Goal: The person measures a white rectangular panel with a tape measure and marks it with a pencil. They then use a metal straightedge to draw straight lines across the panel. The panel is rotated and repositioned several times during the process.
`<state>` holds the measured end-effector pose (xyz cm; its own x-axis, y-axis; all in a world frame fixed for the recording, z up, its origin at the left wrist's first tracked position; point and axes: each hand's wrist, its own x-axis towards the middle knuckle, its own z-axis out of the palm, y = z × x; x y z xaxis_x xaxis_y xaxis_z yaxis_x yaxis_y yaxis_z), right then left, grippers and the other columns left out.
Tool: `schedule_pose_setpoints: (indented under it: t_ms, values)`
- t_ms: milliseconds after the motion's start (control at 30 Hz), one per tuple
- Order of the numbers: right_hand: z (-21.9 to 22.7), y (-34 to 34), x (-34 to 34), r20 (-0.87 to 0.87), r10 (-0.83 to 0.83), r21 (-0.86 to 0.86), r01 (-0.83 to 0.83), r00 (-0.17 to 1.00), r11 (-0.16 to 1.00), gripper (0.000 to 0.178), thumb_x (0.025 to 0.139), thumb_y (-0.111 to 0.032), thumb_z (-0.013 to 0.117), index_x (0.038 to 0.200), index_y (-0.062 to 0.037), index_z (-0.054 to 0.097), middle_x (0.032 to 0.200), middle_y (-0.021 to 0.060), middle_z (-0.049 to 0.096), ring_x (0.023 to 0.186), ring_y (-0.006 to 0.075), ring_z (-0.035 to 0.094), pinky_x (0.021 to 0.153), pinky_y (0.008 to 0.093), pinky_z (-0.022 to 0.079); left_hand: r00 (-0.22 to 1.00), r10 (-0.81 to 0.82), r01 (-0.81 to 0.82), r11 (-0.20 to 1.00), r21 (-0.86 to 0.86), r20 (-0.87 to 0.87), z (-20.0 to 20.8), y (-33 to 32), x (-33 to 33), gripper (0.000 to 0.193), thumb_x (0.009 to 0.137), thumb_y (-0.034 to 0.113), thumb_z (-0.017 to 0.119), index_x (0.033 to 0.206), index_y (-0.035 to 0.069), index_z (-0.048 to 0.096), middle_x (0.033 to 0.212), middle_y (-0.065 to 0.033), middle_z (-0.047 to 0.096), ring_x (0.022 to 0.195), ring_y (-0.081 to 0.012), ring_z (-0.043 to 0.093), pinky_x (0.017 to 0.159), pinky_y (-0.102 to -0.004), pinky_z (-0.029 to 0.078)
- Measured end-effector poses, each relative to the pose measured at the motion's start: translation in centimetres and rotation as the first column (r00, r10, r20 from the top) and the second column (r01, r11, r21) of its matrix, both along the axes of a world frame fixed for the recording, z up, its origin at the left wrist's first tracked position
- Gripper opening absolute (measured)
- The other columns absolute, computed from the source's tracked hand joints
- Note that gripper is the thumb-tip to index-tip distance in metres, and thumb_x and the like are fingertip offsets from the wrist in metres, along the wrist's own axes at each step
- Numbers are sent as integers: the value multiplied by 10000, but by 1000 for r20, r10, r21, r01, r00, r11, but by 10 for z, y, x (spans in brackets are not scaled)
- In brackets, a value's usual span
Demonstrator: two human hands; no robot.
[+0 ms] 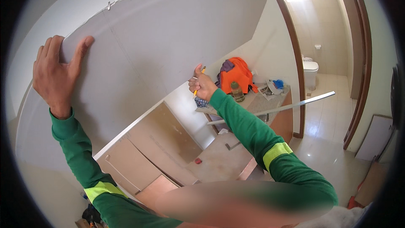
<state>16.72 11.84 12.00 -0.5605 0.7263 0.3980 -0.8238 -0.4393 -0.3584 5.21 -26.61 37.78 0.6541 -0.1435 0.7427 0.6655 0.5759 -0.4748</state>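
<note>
A large grey panel, like plasterboard (181, 29), stands tilted in front of me, and a thin line runs across its face. At its upper left edge, my left hand (57, 69) grips it, thumb on the near face and fingers over the rim. My right hand (203, 88) is beside the panel's lower edge, with fingers closed around a yellow pencil (195, 94). Whether that hand also touches the panel, I cannot tell. A small shiny metal piece (109, 6) sits on the upper edge where the line meets it.
Beyond my right hand, a counter (257, 103) bears an orange garment (236, 74), a green-tinted bottle (237, 93) and crumpled papers. A long metal bar (312, 99) juts past the counter toward the doorway. Brown boards (145, 164) and a small metal square (231, 147) lie below.
</note>
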Motion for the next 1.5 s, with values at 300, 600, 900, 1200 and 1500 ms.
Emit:
schedule_pose_setpoints:
  t_ms: [300,600,900,1200,1500]
  values:
    - [-6,13,0,1,7,-3,-7,1000,1000,468,967,-649,583,903,-204,453,667,-55,278,540,75,319,441,223,265,999,-11,11,1000,-3,-42,5,15,16,546,835,663,782,919,130,697,717,-4,548,648,-161,544,575,-320,434]
    - [-10,8,12,64,-36,-23,37,997,999,503,949,-672,608,940,-201,432,684,-38,325,527,73,316,428,220,271,1000,-12,12,1000,2,18,11,21,5,546,865,657,759,927,119,691,735,-12,558,651,-182,550,594,-340,451]
    - [-30,-5,21,67,-69,10,69,995,998,488,961,-629,656,904,-202,427,682,-46,333,517,66,300,417,226,247,983,-2,6,1000,-21,186,23,36,-2,540,926,631,708,827,106,632,695,-43,557,642,-196,541,587,-361,447]
    - [-138,9,102,12,-391,-215,385,920,898,454,960,-554,719,870,-201,447,670,-56,330,487,57,292,403,231,232,951,-91,159,963,-217,296,9,28,-42,599,929,562,741,805,17,526,718,-111,477,649,-252,444,634,-378,426]
    - [-326,-5,181,274,-391,-398,473,879,786,493,918,-526,789,976,-106,538,722,-4,504,473,75,324,399,240,282,932,2,174,874,-453,361,-45,14,-50,508,881,421,831,815,13,536,720,-109,456,642,-264,446,619,-386,400]
